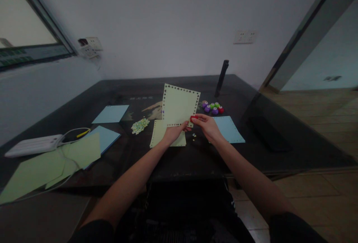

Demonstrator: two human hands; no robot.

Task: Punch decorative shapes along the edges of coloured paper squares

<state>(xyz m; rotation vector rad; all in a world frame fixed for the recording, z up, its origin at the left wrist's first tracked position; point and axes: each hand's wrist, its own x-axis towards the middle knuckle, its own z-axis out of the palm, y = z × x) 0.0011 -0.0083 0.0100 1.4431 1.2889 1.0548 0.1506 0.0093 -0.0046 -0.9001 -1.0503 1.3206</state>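
A pale green sheet [180, 105] with small shapes punched along its edges is raised above the table, tilted upright. My left hand [176, 131] grips its lower edge, fingers partly hidden behind the paper. At the sheet's lower right corner, my right hand [206, 125] is closed on a small red punch [193, 118]. More green paper [158, 133] lies beneath my left hand. Beside my right hand rests a light blue sheet [229, 129] with a punched edge. Tiny paper bits [194, 135] lie between my hands.
Several purple, green and red punches [214, 111] sit behind my right hand, near a black upright stick [222, 78]. Paper cuttings [140, 125] are heaped left of centre. Blue sheets [110, 114], green sheets [41, 170] and a white power strip [35, 145] lie left; a dark flat object [268, 134] lies right.
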